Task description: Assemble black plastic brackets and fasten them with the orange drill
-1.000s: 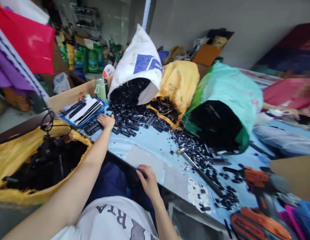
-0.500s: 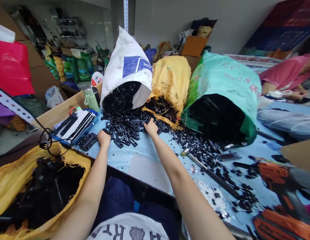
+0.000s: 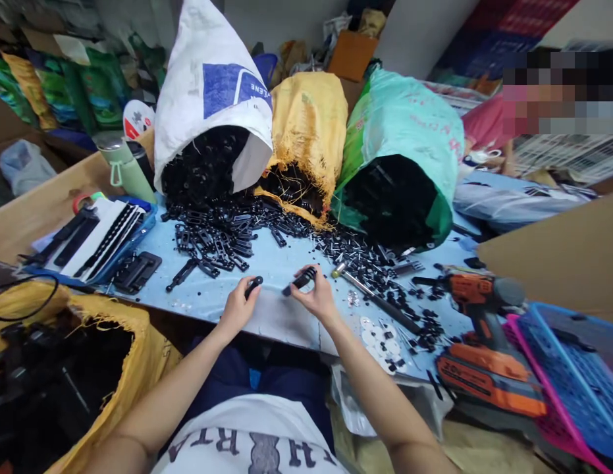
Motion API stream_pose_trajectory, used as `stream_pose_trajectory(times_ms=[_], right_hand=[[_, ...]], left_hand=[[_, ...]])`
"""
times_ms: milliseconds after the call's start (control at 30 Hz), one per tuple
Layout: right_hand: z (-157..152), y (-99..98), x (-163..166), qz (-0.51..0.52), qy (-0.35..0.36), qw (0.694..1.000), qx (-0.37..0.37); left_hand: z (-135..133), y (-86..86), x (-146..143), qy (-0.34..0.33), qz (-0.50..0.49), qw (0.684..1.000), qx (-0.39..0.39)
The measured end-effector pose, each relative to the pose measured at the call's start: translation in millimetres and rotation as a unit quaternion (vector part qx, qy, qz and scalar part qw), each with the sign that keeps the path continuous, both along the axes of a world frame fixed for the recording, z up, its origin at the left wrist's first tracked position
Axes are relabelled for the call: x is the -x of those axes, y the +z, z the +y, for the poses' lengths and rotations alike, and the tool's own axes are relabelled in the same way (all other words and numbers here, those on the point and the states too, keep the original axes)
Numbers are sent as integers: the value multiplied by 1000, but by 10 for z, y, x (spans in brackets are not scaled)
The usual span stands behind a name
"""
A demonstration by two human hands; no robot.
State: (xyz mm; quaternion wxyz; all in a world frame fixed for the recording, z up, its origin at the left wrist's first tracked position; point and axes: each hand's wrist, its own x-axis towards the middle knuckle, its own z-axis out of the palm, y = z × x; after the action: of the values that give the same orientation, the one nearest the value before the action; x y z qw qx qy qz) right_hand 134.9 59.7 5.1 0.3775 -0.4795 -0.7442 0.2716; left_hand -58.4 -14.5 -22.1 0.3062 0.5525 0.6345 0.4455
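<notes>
One black pc [image 3: 255,285] is pinched in L hand [image 3: 238,305], a ribbed pc [image 3: 303,280] gripped in R hand [image 3: 320,297], both over the surface [image 3: 290,258]. Best hold 'em steady & turn slow to check ends.

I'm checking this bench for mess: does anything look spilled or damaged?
Black parts lie loose before the white sack, as if tipped out. The middle yellow sack has a frayed mouth with loose strands, so it looks torn.
</notes>
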Motion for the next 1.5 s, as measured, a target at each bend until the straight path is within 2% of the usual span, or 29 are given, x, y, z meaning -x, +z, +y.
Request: stream_pose_trajectory(times_ms=[67, 133, 233, 333, 400, 500, 600, 667, 700, 800, 867, 933, 1033, 1133, 1267, 1333, 1400, 1500], right_hand=[[-144, 30, -109, -138, -47, 987, -75], [-268, -10, -150, -234, -23, 966, -103], [-424, -144, -139, -271, 73, 953, -112], [-458, -236, -93, -249, 84, 960, -99], [-418, -256, -48, -202, 79, 975, -55], [-373, -259, 34, -23, 87, 993, 82], [-408, -238, 97, 170, 77, 952, 245], [-444, -206, 97, 230, 70, 924, 296], [-455, -185, 78, 239, 72, 920, 302], [-450, -107, -41, 190, 113, 940, 260], [-432, -52, -136, 118, 144, 966, 180], [-428, -7, -198, 52, 165, 980, 101], [-472, 29, -185, 32, 163, 985, 38], [-543, 41, -113, 53, 118, 992, 5], [-606, 27, -77, 28, 113, 992, -39], [-616, -12, -85, 26, 107, 993, -50], [-570, -63, -116, 6, 110, 993, -37], [-263, -94, -284, -102, 124, 987, 2]], left_hand=[[-48, -13, -90, 5, -12, 1000, -5], [-63, -4, -123, 11, -19, 1000, -17], [-72, 13, -134, 16, -22, 999, -26], [-100, 16, -157, 12, -21, 999, -30], [-127, 30, -194, 1, -18, 999, -34], [-163, 98, -275, -32, -23, 998, -41], [-173, 205, -349, -65, -24, 995, -64], [-167, 269, -371, -75, -19, 994, -81], [-163, 294, -372, -75, -15, 993, -85], [-157, 341, -347, -76, 8, 993, -85], [-164, 361, -344, -81, 33, 993, -83], [-176, 380, -386, -83, 46, 992, -87], [-193, 410, -532, -24, 28, 991, -125], [-179, 438, -645, 44, 10, 983, -178], [-96, 442, -584, -28, 24, 977, -212], [-62, 404, -534, -59, 31, 978, -197], [-59, 334, -516, -57, 38, 985, -159], [-78, 219, -520, -35, 97, 992, -77]])
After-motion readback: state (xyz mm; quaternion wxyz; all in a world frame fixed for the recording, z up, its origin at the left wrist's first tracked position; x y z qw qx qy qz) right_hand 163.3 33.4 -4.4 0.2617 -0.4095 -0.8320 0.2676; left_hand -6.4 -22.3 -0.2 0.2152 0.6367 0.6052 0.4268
